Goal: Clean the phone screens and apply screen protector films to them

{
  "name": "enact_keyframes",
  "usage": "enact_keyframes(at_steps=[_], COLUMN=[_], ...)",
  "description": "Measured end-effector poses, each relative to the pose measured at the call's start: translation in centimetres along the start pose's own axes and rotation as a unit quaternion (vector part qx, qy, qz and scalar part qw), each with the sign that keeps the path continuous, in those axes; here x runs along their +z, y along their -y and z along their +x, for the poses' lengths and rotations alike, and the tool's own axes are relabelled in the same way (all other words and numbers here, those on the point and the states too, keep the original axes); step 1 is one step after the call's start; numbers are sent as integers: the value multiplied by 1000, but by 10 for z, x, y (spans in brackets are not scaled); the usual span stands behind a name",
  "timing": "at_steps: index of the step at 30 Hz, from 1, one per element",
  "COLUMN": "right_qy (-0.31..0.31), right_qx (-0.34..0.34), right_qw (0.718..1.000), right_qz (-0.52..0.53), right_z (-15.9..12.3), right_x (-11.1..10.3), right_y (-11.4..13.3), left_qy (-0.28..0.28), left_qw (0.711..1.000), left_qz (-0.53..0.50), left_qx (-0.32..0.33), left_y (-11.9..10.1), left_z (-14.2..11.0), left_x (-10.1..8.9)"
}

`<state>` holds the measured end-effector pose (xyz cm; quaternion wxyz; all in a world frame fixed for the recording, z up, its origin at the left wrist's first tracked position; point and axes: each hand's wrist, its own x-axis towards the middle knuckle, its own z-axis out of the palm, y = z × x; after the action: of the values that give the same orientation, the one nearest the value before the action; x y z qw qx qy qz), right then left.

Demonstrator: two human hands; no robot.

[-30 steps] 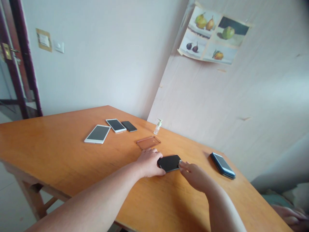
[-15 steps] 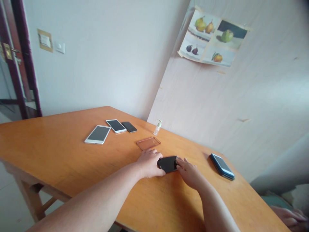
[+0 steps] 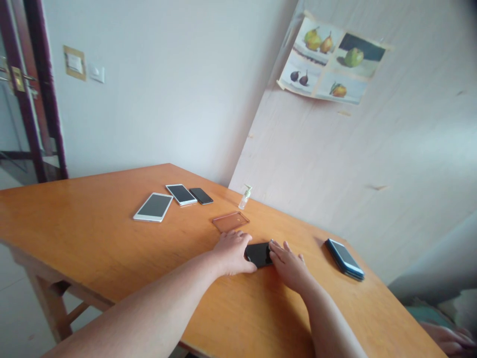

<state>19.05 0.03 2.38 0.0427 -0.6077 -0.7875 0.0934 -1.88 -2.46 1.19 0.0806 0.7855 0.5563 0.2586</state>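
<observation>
The left hand (image 3: 235, 252) is clasping a black phone's (image 3: 258, 255) left end between thumb and fingers, below the frame's centre; the right hand (image 3: 290, 263), fingers loosely spread, is touching its right end. Just beyond, a brownish clear case (image 3: 231, 221) is lying on the tabletop (image 3: 93, 228); farther, a pump bottle (image 3: 244, 199) is standing.

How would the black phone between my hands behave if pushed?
The black phone, a flat slab, is probably stiff. Lying on the table, it would likely slide rather than tip, though your left hand grips one end. Its glossy top may feel slick under your right hand.
</observation>
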Motion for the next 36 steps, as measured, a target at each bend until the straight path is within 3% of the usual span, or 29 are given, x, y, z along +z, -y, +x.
enact_keyframes(at_steps=[3,5,7,11,13,15,19,21,23,27,29,31,36], right_qy=[36,46,33,-12,-20,-13,32,39,29,0,-5,4,57], right_qx=[-132,-176,-144,14,39,1,-144,-160,-116,41,75,46,-147], right_qw=[989,981,987,1000,999,1000,986,982,990,999,997,999,986], right_qz=[47,65,57,10,0,11,77,88,70,8,-10,-6,58], right_z=[-12,-14,-10,7,9,4,-10,-10,-4,11,12,5,-18], right_x=[2,4,5,5,4,4,5,5,5,3,2,1,-1], right_y=[26,36,33,8,3,9,37,43,38,9,3,8,39], left_qy=[-16,-27,-27,-16,-14,-18,-42,-45,-33,-6,-2,0,-19], left_qw=[1000,1000,1000,1000,1000,1000,999,999,999,999,998,999,999], left_qz=[-4,-6,-9,-10,-10,-10,-15,-20,-24,-34,-38,-35,-19], left_qx=[2,7,8,-3,-10,-15,-17,-21,-28,-40,-43,-42,-31], left_y=[1,2,3,1,1,0,2,2,1,-1,-2,-2,1], left_z=[0,0,0,0,0,0,0,-1,-1,-2,-2,-2,-2], left_x=[3,5,6,3,3,3,6,6,5,0,-1,-1,2])
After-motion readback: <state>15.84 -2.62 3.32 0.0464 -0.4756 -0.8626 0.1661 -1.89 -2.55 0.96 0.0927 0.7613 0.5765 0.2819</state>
